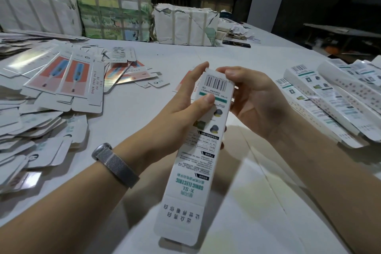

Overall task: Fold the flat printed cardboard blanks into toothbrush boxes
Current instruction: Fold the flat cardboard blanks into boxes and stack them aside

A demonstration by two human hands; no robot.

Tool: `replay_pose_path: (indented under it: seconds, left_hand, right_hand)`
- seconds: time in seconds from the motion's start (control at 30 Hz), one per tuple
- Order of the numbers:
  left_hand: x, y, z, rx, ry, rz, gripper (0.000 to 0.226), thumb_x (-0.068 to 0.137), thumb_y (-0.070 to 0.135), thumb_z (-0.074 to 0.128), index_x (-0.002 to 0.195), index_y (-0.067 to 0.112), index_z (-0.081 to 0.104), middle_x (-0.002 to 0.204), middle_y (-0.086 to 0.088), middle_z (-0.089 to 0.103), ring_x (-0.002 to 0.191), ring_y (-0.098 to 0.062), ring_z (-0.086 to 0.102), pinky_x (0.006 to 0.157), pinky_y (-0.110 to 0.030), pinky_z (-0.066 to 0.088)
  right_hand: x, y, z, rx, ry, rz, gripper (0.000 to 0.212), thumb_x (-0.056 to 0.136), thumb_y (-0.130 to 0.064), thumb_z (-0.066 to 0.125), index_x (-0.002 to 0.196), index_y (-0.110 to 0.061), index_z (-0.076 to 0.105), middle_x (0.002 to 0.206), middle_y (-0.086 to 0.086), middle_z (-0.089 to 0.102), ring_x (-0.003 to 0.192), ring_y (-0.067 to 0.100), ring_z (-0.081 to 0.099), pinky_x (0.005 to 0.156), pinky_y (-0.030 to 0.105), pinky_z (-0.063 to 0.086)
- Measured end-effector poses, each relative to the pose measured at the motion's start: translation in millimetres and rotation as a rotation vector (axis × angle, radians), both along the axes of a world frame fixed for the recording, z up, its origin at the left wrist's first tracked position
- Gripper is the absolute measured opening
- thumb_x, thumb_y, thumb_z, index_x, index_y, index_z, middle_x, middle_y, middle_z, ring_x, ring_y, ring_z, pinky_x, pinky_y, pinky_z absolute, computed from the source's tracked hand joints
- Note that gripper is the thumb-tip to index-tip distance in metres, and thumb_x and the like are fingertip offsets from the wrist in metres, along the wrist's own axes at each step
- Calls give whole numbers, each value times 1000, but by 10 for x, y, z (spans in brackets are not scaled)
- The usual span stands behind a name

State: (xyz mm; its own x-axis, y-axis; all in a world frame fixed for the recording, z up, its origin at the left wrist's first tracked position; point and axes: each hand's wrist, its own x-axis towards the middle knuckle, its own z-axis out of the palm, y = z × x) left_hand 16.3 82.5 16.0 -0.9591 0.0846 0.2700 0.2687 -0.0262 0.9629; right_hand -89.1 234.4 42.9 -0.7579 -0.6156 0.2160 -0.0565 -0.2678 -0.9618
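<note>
Well left of the fingers, flat blanks [68, 80] printed with a blue toothbrush on red lay heaped on the white tabletop [127, 113]. The left hand [185, 109], a metal watch [114, 164] on its wrist, gripped the long white box [198, 163], thumb across its face; the print read "SONIC ELECTRIC" and "X-S1" under a barcode. The right hand [253, 101] pinched the top flap. Right of the fingers lay folded boxes [329, 101]; beyond them, taped bundles [115, 10] stood in a dim room.
</note>
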Motion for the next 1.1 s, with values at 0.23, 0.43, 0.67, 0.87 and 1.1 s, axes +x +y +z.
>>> replay_pose_path:
  seconds: [0.23, 0.43, 0.67, 0.87, 1.1]
  left_hand:
    - [-25, -45, -33, 24, -12, -17, 47, 99, 35, 49, 138, 54, 32, 100, -5, 71, 88, -44, 70, 69, -48, 59]
    - [-16, -27, 1, 112, 18, -7, 34, 105, 22, 44, 132, 38, 34, 92, -12, 70, 75, -36, 70, 58, -37, 57]
    - [-49, -3, 4, 112, 64, 97, 28, 106, 19, 43, 125, 39, 37, 98, -11, 69, 82, -35, 69, 65, -45, 61]
    - [-107, 17, 2, 104, 122, 224, 31, 102, 35, 39, 122, 57, 28, 110, 4, 71, 90, -16, 73, 71, -33, 60]
    - [-107, 109, 57, 265, 252, 218, 74, 89, 25, 52, 149, 44, 14, 146, -5, 47, 128, -24, 55, 75, -24, 57]
  right_hand:
    - [-5, -7, -19, 6, 97, -16, 20, 88, -15, 58, 78, -16, 75, 82, 5, 72, 86, 20, 69, 67, 29, 56]
    - [1, -7, 2, 2, 139, 29, 28, 94, -24, 53, 84, -20, 78, 87, 4, 71, 89, 18, 68, 72, 33, 57]
    - [63, -51, -41, 9, 132, 30, 28, 99, -26, 50, 99, -21, 77, 101, 6, 72, 101, 25, 66, 84, 44, 54]
    - [190, -160, -36, 41, 154, -70, 48, 90, -39, 52, 136, -27, 55, 110, -8, 69, 111, 17, 61, 101, 48, 47]
    - [259, -120, 8, 563, 722, -233, 89, 82, -18, 78, 155, -27, 28, 126, -7, 47, 106, -6, 51, 89, 19, 51]
